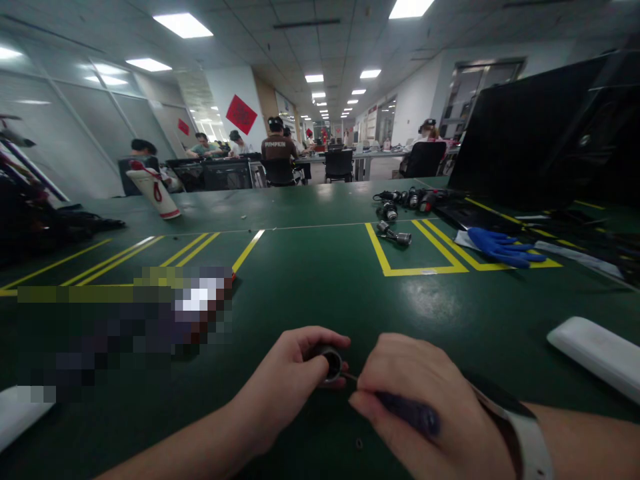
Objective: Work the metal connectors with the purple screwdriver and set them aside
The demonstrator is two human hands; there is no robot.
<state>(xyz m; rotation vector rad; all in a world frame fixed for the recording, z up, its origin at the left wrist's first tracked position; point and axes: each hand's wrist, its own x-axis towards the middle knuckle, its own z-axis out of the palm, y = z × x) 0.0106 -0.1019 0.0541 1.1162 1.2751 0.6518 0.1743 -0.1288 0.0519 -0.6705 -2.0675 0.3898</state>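
Observation:
Low in the middle of the head view, my left hand [287, 377] is closed around a hollow, round metal part [334, 364], its open end turned toward the right. My right hand [420, 380] grips a screwdriver [413, 415] by its dark bluish handle. The thin shaft points left at the metal part; whether the tip touches it I cannot tell. On the table just below the hands lies a tiny dark ring-like piece [359, 443].
Similar metal parts [395, 235] lie by yellow tape marks on the green table [310, 280]. Farther right are blue gloves [500, 247], a large black screen [530, 140] and a white object [595, 353]. A blurred-out item [200, 300] lies left. Several people sit beyond.

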